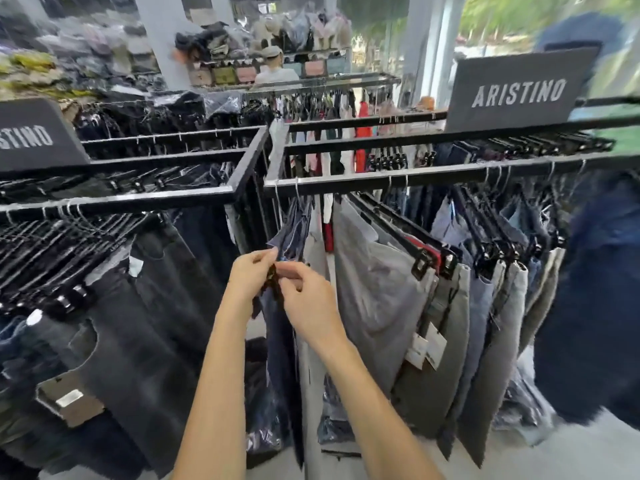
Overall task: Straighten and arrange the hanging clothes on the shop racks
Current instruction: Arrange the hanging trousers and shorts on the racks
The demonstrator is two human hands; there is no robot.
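Note:
A dark navy garment (281, 341) hangs at the left end of the right-hand rack rail (381, 180), next to grey trousers (374, 289). My left hand (250, 273) and my right hand (306, 299) meet at its top edge. Both pinch a small black hanger clip (273, 277) between them. Fingers are curled around the clip and the fabric fold. More trousers in grey, blue and denim (491, 323) hang to the right on black clip hangers.
A second rack (121, 199) on the left holds dark jeans (145, 323) on black hangers. Two dark ARISTINO signs (519, 90) stand on the racks. Further racks and shelves of clothes fill the back. A blurred person in dark blue (595, 289) stands at the right.

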